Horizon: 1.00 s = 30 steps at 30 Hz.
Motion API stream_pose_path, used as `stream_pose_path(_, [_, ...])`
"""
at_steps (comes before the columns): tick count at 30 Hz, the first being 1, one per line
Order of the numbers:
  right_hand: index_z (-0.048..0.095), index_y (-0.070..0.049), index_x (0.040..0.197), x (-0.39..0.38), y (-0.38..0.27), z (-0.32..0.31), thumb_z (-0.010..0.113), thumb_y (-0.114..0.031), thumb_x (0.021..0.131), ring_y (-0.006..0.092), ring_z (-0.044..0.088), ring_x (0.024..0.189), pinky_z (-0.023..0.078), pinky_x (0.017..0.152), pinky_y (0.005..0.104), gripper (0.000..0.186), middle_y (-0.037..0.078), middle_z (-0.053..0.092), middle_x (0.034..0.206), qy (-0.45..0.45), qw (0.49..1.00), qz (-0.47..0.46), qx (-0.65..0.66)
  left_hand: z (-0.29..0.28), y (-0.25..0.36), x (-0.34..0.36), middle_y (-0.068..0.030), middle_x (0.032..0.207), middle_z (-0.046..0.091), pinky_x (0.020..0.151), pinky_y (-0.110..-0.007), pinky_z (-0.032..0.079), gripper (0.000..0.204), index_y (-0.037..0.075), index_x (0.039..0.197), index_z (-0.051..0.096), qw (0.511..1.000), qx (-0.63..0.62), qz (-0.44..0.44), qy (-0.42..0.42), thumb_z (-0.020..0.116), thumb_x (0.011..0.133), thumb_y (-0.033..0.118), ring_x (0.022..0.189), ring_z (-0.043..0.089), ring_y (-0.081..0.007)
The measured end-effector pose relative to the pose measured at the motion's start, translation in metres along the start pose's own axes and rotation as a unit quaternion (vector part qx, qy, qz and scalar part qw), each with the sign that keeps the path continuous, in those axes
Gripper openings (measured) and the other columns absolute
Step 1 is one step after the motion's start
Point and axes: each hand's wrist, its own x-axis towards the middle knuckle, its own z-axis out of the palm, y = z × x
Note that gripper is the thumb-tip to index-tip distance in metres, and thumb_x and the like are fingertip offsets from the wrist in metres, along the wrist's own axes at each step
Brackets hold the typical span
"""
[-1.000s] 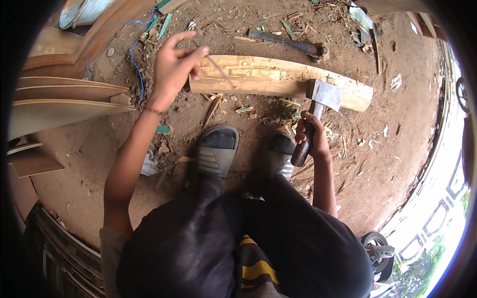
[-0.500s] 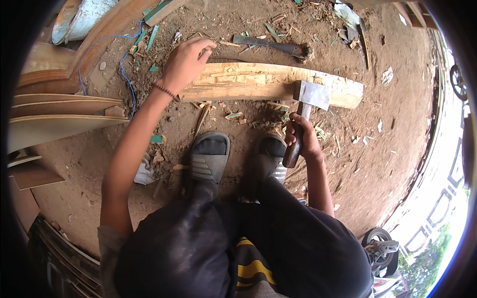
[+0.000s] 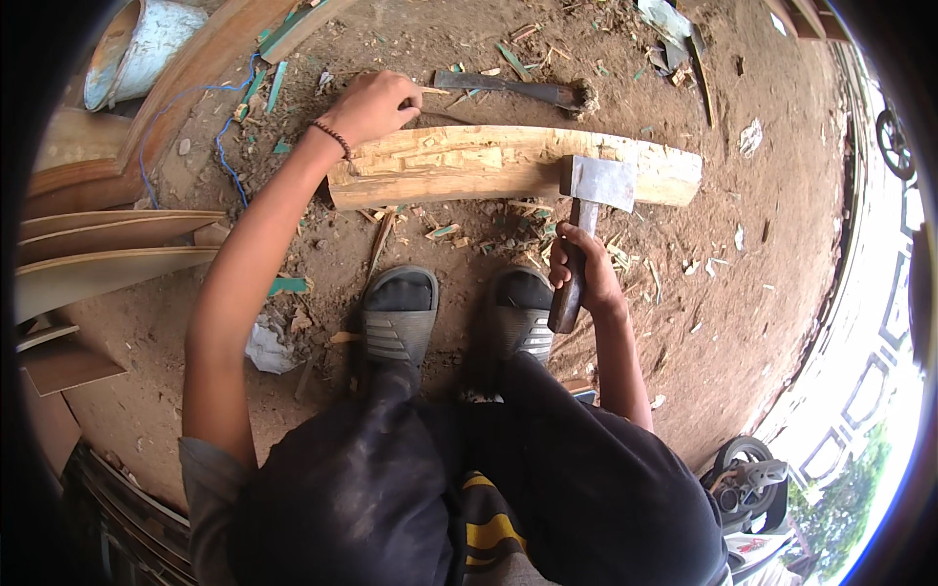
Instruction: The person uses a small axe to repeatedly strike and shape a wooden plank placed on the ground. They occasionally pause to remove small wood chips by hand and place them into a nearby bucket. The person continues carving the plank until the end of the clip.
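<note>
My right hand (image 3: 592,269) is wrapped round the dark handle of a hatchet (image 3: 603,184), whose broad metal head lies over the right part of a pale, slightly curved wooden plank (image 3: 440,161). The plank's upper face is rough with chipped marks. Over the plank's left far edge, my left hand (image 3: 376,105) has its fingers curled in beside the end of a thin wood splinter (image 3: 435,91); whether they grip it is hidden. Beyond the plank lies a chisel (image 3: 508,86) with a frayed handle end.
Wood chips (image 3: 445,232) and green-painted strips litter the dirt floor. Bent boards (image 3: 117,259) and a whitish bucket (image 3: 147,54) stand at the left, near a blue cord (image 3: 227,146). My sandalled feet (image 3: 401,317) are just nearer than the plank. A wheel (image 3: 747,469) shows at lower right.
My left hand has moved slightly right relative to the plank and chisel, its fingers now curled by the splinter. The hatchet stays over the plank in my right hand. The view has shifted a little.
</note>
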Motion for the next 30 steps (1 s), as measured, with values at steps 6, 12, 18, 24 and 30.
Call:
stream_pose_path(6, [0.055, -0.005, 0.079, -0.002, -0.003, -0.001, 0.059, -0.031, 0.096, 0.0171, 0.052, 0.052, 0.044, 0.051, 0.0312, 0.031, 0.005, 0.052, 0.063, 0.009, 1.0, 0.005, -0.004, -0.002, 0.003, -0.009, -0.0109, 0.097, 0.073, 0.08, -0.038, 0.054, 0.016, 0.003, 0.092, 0.074, 0.992, -0.084, -0.087, -0.033, 0.069, 0.09, 0.018, 0.089, 0.069, -0.0249])
stream_pose_path(12, [0.054, -0.005, 0.09, -0.012, -0.014, 0.006, 0.061, -0.027, 0.097, 0.0155, 0.052, 0.051, 0.044, 0.048, 0.0304, 0.024, 0.005, 0.054, 0.067, 0.031, 0.999, -0.006, 0.006, -0.01, 0.025, -0.019, -0.0097, 0.094, 0.073, 0.078, -0.038, 0.054, 0.014, 0.002, 0.097, 0.076, 0.982, -0.163, -0.021, 0.094, 0.07, 0.09, 0.012, 0.085, 0.069, -0.025])
stream_pose_path(18, [0.054, -0.005, 0.093, -0.028, -0.022, 0.02, 0.064, -0.025, 0.096, 0.015, 0.053, 0.051, 0.044, 0.047, 0.0305, 0.022, 0.005, 0.054, 0.066, 0.091, 0.996, -0.021, -0.008, 0.033, 0.082, -0.023, -0.0101, 0.091, 0.071, 0.073, -0.035, 0.055, 0.01, 0.002, 0.094, 0.075, 0.964, -0.172, 0.044, 0.196, 0.072, 0.086, 0.007, 0.081, 0.069, -0.025])
stream_pose_path(24, [0.055, -0.004, 0.09, -0.039, -0.024, 0.021, 0.064, -0.026, 0.096, 0.0141, 0.055, 0.048, 0.044, 0.047, 0.0287, 0.024, 0.004, 0.055, 0.059, 0.15, 0.978, -0.057, -0.13, 0.057, 0.076, -0.013, -0.0067, 0.077, 0.061, 0.069, -0.035, 0.051, 0.007, 0.006, 0.091, 0.077, 0.95, -0.132, 0.099, 0.264, 0.075, 0.084, 0.008, 0.074, 0.061, -0.0222])
stream_pose_path(30, [0.058, 0.002, 0.103, -0.039, -0.025, 0.031, 0.065, -0.027, 0.094, 0.013, 0.057, 0.058, 0.046, 0.053, 0.029, 0.031, 0.006, 0.06, 0.071, 0.19, 0.951, -0.099, -0.223, 0.068, 0.069, -0.015, -0.0055, 0.073, 0.056, 0.065, -0.034, 0.049, 0.013, 0.008, 0.095, 0.078, 0.936, -0.139, 0.131, 0.295, 0.077, 0.082, 0.008, 0.07, 0.057, -0.0205])
